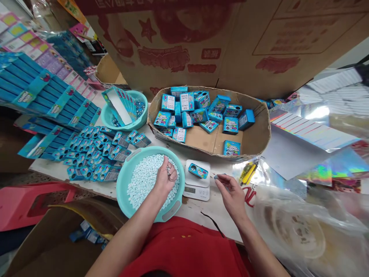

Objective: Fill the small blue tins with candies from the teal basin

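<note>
My left hand (166,177) is closed in a fist over a turquoise basin (122,184) of small pale-blue candies (142,179); what it holds is hidden by the fingers. To its right stands a white kitchen scale (203,193), with a small blue box (198,171) on its plate, a round dark opening showing in the box's top. Just right of the scale, my right hand (232,194) has thumb and fingers pinched together. A small dark-bluish piece shows at its fingertips, too small to name.
A cut-down cardboard tray (207,144) of blue candy boxes stands behind the scale. Many open-topped boxes (95,154) crowd the left. A smaller basin (141,122) holds flat cartons. A yellow cutter (248,173) and red scissors handles (249,197) lie right.
</note>
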